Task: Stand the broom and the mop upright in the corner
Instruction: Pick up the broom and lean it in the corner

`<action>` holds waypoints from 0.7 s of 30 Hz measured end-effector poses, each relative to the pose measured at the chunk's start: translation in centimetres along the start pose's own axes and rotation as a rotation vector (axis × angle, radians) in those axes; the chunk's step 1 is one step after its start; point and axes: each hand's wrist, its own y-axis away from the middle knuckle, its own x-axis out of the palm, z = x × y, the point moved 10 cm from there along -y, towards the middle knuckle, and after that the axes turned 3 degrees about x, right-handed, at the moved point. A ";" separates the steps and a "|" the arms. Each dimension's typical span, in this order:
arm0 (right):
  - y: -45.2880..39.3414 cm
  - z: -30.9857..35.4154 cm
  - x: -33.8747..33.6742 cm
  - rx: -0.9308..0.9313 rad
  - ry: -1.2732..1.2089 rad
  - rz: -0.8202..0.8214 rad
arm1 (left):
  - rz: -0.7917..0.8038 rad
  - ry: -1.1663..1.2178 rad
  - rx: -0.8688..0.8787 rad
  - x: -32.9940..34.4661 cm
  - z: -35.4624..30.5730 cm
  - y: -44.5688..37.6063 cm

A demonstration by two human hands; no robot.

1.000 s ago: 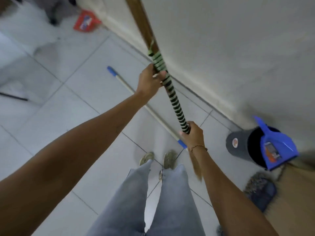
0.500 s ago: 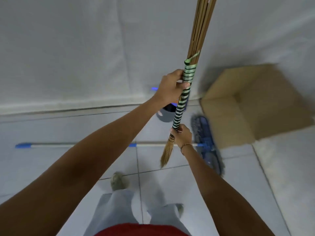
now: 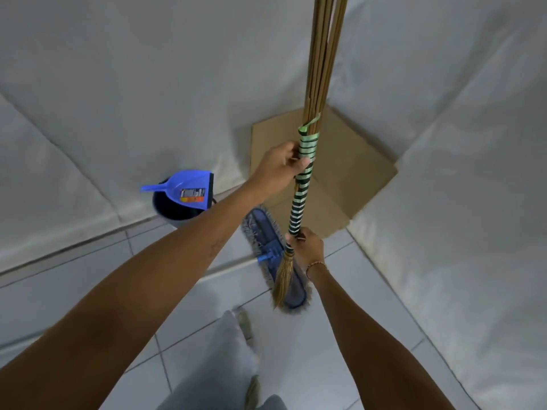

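The broom [image 3: 300, 199] is a bundle of thin brown sticks bound with green-and-white striped wrapping. It stands nearly vertical in front of me, its long sticks running up out of frame. My left hand [image 3: 281, 167] grips the upper part of the wrapping. My right hand [image 3: 306, 247] grips its lower end, where a short tuft hangs down. The mop [image 3: 266, 241] lies flat on the tiled floor, its blue fringed head under the broom and its white handle running left behind my left forearm.
A flattened cardboard box [image 3: 352, 179] lies in the corner where two white walls meet. A dark bin [image 3: 177, 213] with a blue dustpan [image 3: 186, 187] on it stands by the left wall. My legs and feet are below.
I have turned toward the corner. The broom has swung from leaning along the wall to nearly vertical, and both hands have kept their grip on it.
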 end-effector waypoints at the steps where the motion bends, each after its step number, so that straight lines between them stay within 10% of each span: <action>1: -1.1 -0.2 -0.6 -0.003 -0.002 -0.003 | 0.009 -0.022 0.005 0.6 0.0 -1.1; 21: -33.8 3.8 -14.9 0.030 -0.060 0.015 | -0.002 -0.075 0.064 9.6 0.9 -36.6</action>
